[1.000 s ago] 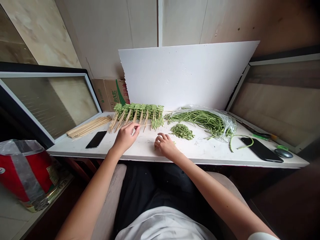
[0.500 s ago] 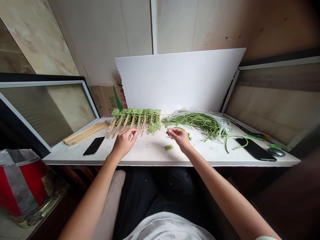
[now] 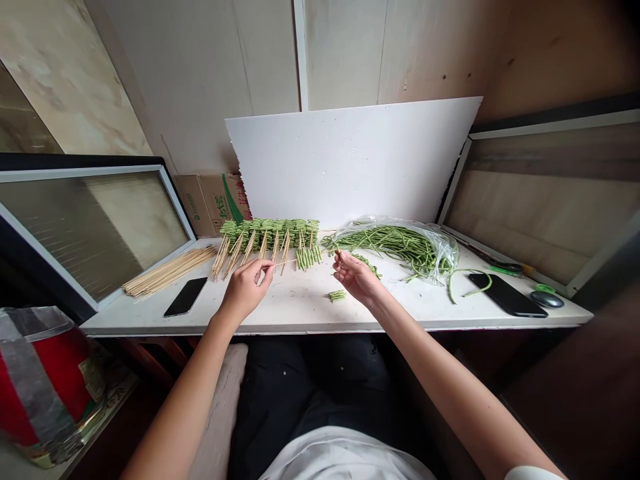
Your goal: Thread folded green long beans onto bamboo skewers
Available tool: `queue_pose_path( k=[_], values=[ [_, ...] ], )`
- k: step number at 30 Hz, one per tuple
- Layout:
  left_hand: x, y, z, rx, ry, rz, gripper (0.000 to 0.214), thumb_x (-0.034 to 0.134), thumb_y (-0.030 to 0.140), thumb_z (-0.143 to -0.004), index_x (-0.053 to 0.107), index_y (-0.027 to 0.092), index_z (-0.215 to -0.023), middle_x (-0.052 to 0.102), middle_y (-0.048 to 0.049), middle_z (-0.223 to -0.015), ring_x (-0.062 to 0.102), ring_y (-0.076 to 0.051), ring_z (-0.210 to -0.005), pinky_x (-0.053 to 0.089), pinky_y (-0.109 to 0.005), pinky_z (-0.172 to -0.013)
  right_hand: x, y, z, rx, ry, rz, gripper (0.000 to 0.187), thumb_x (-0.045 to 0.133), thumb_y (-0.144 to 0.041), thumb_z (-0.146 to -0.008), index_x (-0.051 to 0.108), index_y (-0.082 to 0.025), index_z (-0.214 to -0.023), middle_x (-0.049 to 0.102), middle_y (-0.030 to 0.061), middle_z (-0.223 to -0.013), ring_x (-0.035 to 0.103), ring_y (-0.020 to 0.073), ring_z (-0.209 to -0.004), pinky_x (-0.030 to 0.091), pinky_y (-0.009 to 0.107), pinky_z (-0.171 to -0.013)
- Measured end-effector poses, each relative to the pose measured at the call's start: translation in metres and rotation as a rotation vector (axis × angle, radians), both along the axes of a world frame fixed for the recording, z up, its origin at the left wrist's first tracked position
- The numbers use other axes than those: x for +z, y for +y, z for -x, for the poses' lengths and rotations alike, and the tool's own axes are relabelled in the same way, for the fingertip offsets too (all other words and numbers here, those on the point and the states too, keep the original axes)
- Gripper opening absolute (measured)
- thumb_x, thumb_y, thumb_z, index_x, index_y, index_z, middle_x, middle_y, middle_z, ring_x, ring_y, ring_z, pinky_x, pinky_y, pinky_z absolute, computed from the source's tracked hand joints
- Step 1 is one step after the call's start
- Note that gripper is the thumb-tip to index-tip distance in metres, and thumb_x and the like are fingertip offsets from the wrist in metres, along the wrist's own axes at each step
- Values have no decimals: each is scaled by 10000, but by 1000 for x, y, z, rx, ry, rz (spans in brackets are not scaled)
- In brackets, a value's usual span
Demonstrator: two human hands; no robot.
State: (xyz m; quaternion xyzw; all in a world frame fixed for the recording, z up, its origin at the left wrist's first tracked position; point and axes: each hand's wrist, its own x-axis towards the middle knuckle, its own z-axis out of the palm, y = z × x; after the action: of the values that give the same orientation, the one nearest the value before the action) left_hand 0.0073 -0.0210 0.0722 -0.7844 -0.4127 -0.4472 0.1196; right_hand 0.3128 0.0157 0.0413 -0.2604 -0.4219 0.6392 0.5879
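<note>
My left hand pinches the near end of a thin bamboo skewer, which points to the right. Several short pieces of long green bean are threaded side by side on it. At the skewer's far tip, my right hand is closed on one short bean piece; whether the tip has entered it I cannot tell. Beneath and between the hands lies a small bundle of cut beans. More cut pieces lie behind my right hand, partly hidden by it.
Finished bean skewers are stacked at the back. Loose bamboo skewers and a phone lie left. To the right are long beans in a clear plastic bag, another phone and a dark rounded object.
The whole view has shifted slightly. My right hand has turned a little, its fingertips and bean piece rising to the skewer's tip. My left hand keeps its pinch on the skewer.
</note>
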Motion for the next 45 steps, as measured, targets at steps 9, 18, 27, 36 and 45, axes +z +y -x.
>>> queue_pose_path(
  k=[9,18,27,36,45],
  values=[
    [0,-2,-4,-25,10,13,139,592,239,-1012,721,196,-1038,649,-8,-787,482,-129,-606,443,-264,-655,3,-2,-1,-18,-120,-63,341,791,-542,-867,727,-257,-1041,753,72,-1236,683,258,-1203,594,374,-909],
    [-2,-1,-2,-32,16,-6,136,598,231,-1004,725,194,-1037,640,-2,-782,468,-124,-596,427,-261,-638,4,-1,-3,-6,-87,-58,314,803,-528,-863,730,-266,-1021,761,56,-1236,693,240,-1197,584,370,-937],
    [-1,-1,-4,-43,6,-7,141,593,234,-1005,728,199,-1018,642,-5,-770,480,-130,-607,436,-266,-647,4,-1,-4,-4,-85,-38,316,813,-527,-863,739,-257,-1008,762,65,-1239,682,248,-1222,584,352,-926],
    [0,-2,-3,-39,15,-13,137,592,234,-1007,723,197,-1003,640,-3,-770,465,-128,-598,416,-268,-634,2,-1,-3,-23,-46,-13,328,858,-496,-813,746,-247,-995,762,77,-1251,665,260,-1260,579,334,-897],
    [-1,-5,-7,-51,35,0,144,578,228,-1020,719,206,-1003,663,-12,-790,536,-142,-646,454,-272,-673,1,-2,1,-114,10,13,303,890,-453,-769,763,-245,-948,792,68,-1128,705,240,-1173,550,294,-804]
  ],
)
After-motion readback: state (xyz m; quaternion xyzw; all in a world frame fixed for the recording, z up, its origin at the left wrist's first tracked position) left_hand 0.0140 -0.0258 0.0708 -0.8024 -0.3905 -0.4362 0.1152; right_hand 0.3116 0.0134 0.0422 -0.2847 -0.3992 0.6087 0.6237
